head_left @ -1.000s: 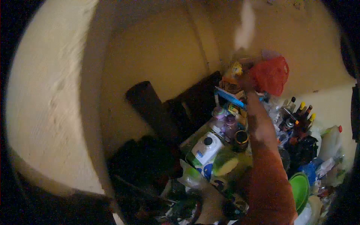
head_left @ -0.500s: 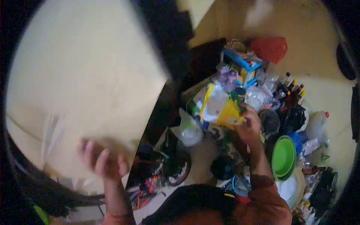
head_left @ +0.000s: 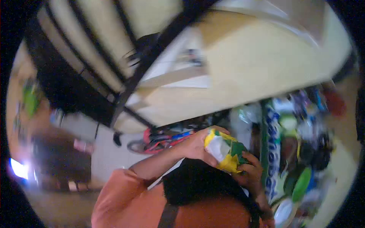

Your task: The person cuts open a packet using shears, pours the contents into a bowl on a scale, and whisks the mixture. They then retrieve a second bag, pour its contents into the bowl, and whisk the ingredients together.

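A yellow, green and white packet (head_left: 224, 150) is held between both hands, close in front of my chest. My left hand (head_left: 199, 146) grips its left side, the thumb at its lower left edge. On the packet's right side, my right hand (head_left: 251, 169) has its fingers bent around the green part. The packet looks crumpled, and its print is too blurred to read. Whether anything is inside cannot be made out.
A red toy-like bicycle (head_left: 156, 144) lies beyond my left forearm. To the right are a tall lettered green-and-white package (head_left: 272, 152), a green basin (head_left: 301, 185) and a red bag (head_left: 334, 102). A dark railing (head_left: 140, 72) crosses the upper left. A bright screen (head_left: 19, 169) shows far left.
The view has swung to the left. My left hand, open and apart before, now grips the packet. The packet has come closer to my chest, still in my right hand.
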Demonstrator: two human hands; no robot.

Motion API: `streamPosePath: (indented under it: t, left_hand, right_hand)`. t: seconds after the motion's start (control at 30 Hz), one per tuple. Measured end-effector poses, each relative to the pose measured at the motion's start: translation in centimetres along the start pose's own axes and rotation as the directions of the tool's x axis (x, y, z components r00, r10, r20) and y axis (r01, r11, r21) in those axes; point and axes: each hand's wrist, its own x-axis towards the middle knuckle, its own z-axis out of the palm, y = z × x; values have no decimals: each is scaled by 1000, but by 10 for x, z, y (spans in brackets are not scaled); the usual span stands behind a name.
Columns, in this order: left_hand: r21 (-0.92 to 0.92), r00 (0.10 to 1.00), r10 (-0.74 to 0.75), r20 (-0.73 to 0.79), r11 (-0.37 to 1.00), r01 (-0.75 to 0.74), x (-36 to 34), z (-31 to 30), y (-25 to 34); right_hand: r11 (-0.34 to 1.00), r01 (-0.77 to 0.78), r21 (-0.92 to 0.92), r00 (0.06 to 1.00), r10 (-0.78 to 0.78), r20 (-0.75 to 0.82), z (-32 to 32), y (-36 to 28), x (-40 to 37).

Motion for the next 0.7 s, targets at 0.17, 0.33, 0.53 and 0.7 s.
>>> streamPosePath:
  t: [0.17,0.33,0.53,0.7]
  left_hand:
    - [-122,853,-57,-519,992,-8,-117,-24,4]
    - [-29,646,25,-763,997,-73,-192,-6,3]
    - [31,326,19,-945,999,34,-221,27,2]
    - [257,218,217,-952,950,179,-262,21,-6]
  right_hand:
    - [983,77,166,924,-133,358,56,-42,91]
    - [906,307,292,809,-410,422,126,-77,142]
    - [841,226,492,649,-507,567,182,-88,184]
    - [842,-70,535,427,-460,779,250,-87,189]
